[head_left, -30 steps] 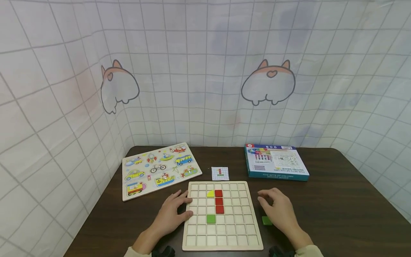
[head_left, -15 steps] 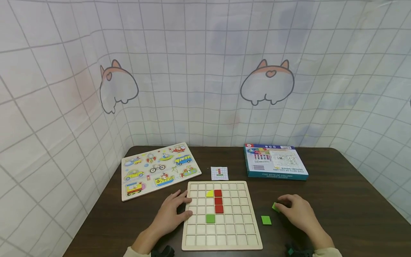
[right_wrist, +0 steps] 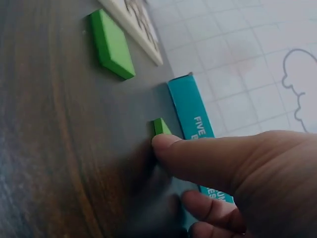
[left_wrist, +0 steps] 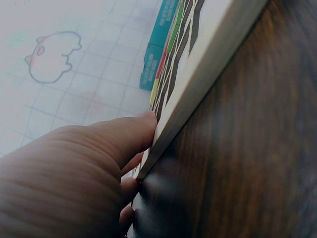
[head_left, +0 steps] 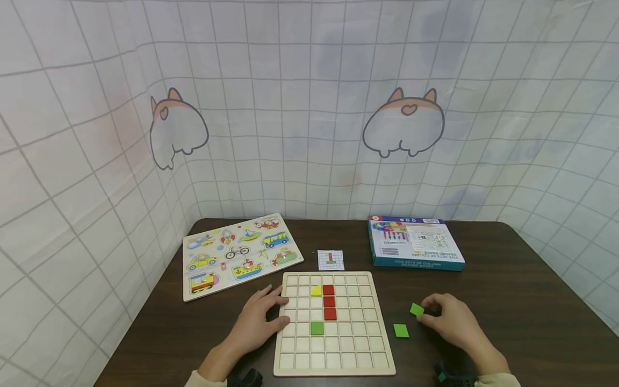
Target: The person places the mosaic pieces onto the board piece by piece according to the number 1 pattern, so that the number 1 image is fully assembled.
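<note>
In the head view a wooden grid board [head_left: 357, 364] lies on the table. On it sit a yellow piece with a curved edge [head_left: 316, 291], a column of red square tiles [head_left: 329, 302] and a green square tile [head_left: 316, 328]. My left hand [head_left: 255, 321] rests at the board's left edge, thumb and fingertips touching the rim. To the right, my right hand [head_left: 451, 321] pinches a loose green tile [head_left: 417, 309] near the tabletop; the right wrist view shows the thumb [right_wrist: 183, 154] over its end, the opposing finger hidden. Another green tile [head_left: 401, 330] lies between that hand and the board.
Behind the board lies a small pattern card [head_left: 337, 267] with a red and green figure. A vehicle-picture puzzle board [head_left: 227, 285] is at the back left. A teal and white box [head_left: 418, 263] stands at the back right, before a gridded cloth wall [head_left: 309, 177].
My right hand has moved right, away from the board's side, to a second green tile, and has uncovered the nearer one. My left hand stays at the board's edge.
</note>
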Available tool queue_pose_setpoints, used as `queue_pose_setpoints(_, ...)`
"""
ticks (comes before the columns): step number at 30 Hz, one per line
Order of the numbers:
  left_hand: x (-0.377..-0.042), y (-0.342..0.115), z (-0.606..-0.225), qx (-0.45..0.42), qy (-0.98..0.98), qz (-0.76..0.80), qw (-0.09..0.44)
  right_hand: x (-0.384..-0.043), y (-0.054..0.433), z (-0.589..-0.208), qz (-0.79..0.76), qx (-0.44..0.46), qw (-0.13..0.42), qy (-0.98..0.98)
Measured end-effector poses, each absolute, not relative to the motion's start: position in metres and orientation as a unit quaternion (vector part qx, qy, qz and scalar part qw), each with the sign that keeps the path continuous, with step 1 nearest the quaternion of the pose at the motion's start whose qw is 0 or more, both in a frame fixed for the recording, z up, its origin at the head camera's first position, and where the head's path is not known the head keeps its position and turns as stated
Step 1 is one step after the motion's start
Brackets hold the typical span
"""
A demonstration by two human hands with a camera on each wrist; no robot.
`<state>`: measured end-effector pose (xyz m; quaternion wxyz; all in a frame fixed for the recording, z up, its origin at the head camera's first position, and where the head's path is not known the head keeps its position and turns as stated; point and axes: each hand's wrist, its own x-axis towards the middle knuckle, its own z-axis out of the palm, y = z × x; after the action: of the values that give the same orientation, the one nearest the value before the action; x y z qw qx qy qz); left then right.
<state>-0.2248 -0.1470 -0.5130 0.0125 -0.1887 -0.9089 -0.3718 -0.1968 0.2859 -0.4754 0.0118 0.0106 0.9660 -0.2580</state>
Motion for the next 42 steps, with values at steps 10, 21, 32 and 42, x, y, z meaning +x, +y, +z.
queue_pose_setpoints(10, -0.225, -0.145, -0.51, -0.19, -0.91, -0.368, 0.015, -0.2, 0.282, -0.481, -0.228, 0.026, -0.02, 0.973)
queue_pose_setpoints(21, -0.225, -0.146, -0.512, -0.191, -0.909, -0.369, 0.021, -0.198, 0.262, -0.48, -0.269, 0.023, -0.101, 0.958)
queue_pose_setpoints(32, -0.224, -0.146, -0.512, -0.188, -0.908, -0.373, 0.022, -0.198, 0.231, -0.482, -0.285, -0.019, -0.105, 0.953)
queue_pose_setpoints(42, -0.224, -0.147, -0.512, -0.183, -0.908, -0.375, 0.017, -0.191, 0.196, -0.483, -0.312, -0.067, -0.105, 0.942)
